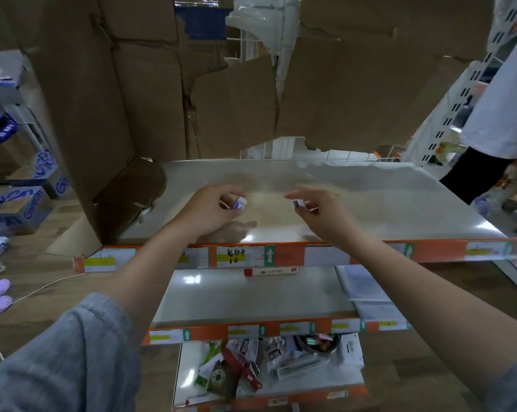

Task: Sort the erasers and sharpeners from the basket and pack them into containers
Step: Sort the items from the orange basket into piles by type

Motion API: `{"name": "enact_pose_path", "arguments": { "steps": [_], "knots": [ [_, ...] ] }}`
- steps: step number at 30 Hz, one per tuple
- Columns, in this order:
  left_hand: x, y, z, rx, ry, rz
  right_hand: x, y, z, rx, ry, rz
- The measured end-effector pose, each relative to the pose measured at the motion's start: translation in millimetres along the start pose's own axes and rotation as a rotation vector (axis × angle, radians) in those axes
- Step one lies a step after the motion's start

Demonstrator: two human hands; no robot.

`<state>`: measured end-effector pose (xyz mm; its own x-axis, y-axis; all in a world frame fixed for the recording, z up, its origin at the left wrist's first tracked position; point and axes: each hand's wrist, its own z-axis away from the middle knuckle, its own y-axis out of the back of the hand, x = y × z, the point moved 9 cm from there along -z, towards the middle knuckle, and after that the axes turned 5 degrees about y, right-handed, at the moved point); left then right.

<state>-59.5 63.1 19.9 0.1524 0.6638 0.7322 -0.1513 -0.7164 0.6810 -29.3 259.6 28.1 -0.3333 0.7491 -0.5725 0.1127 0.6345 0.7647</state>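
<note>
Head view: both hands raised over top shelf.
Left hand [212, 208]: fingers curled, pinching small white-and-blue wrapped eraser [240, 202].
Right hand [316, 212]: fingertips pinching small white piece with dark end [298, 203]; kind unclear.
Grey metal shelf with orange front strip [370, 203]: under both hands.
Bottom shelf [325, 379]: loose packets, heaped.
Brown cardboard boxes [132, 84]: behind.

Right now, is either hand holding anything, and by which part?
Yes. The left hand pinches a small white and blue eraser by one end. The right hand pinches a small white piece with a dark end by its side.
</note>
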Motion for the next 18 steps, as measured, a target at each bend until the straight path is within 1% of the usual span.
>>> {"name": "enact_pose_path", "arguments": {
  "steps": [4,8,11,16,18],
  "knots": [
    [12,-9,3,-0.021,-0.013,0.04,9,18,25,0.113,-0.104,-0.033],
    [23,-20,9,-0.072,-0.019,0.027,-1,40,52,0.233,-0.181,0.016],
    [33,-26,18,-0.102,-0.061,0.028,-10,50,81,0.338,-0.257,0.021],
    [70,-52,47,-0.243,-0.246,-0.002,-25,57,156,0.508,-0.433,0.048],
    [87,-63,63,-0.278,-0.326,-0.018,-26,62,184,0.547,-0.495,0.052]
  ]
}}
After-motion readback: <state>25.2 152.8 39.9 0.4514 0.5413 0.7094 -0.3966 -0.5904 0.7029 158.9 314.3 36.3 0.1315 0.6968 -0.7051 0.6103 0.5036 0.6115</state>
